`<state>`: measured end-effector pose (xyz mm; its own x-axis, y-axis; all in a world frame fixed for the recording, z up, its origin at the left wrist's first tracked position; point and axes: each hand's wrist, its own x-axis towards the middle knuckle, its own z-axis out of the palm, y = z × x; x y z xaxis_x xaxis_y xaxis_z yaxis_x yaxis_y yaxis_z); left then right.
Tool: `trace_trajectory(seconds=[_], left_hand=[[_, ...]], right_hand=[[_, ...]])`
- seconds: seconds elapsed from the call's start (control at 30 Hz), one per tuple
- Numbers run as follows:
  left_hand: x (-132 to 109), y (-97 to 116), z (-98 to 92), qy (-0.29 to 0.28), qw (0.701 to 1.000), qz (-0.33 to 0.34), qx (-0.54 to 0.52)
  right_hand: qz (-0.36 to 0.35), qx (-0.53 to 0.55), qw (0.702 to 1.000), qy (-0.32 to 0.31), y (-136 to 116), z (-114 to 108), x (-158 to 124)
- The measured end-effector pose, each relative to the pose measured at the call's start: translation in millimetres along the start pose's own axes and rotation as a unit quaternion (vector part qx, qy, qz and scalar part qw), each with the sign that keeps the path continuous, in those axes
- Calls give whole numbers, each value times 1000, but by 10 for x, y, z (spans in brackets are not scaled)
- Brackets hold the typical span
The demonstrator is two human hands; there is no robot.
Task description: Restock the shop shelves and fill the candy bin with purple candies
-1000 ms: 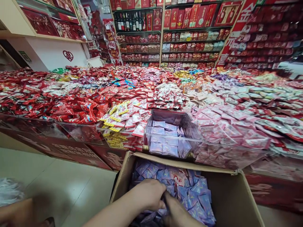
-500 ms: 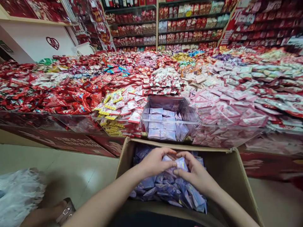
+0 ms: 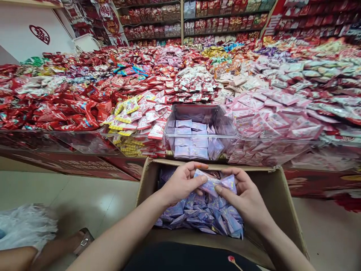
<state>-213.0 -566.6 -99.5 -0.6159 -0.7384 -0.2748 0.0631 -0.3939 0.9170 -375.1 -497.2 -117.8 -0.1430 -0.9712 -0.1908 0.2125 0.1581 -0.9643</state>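
Observation:
Purple packets [image 3: 212, 183] are pinched between my two hands, above an open cardboard box [image 3: 287, 203]. My left hand [image 3: 180, 182] grips their left side with thumb and fingers. On the right side, my right hand [image 3: 244, 192] holds them, thumb in front. A heap of similar purple packets [image 3: 197, 214] lies in the box below. Just beyond the box, a clear plastic bin [image 3: 234, 135] holds stacked purple packets [image 3: 191, 141] in rows at its front and left.
Yellow-and-white packets [image 3: 135, 116] lie left of the bin, pink packets [image 3: 270, 116] to its right. Red packets [image 3: 64, 109] are farther left. Shelves of red boxes stand behind. A person's sandalled foot [image 3: 83, 241] is at lower left.
The view has tilted down a little. My hands have moved slightly up and apart, and the purple packets between them now show more fully.

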Motion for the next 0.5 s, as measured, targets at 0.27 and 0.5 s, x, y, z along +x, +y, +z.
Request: trace_trajectory(seconds=[0.27, 0.5], left_hand=[[-61, -34, 56, 35, 984, 163, 64], [-63, 31, 45, 1, 985, 160, -67]], right_hand=[[11, 117, 990, 75, -31, 59, -87], [-96, 56, 985, 133, -92, 160, -178]])
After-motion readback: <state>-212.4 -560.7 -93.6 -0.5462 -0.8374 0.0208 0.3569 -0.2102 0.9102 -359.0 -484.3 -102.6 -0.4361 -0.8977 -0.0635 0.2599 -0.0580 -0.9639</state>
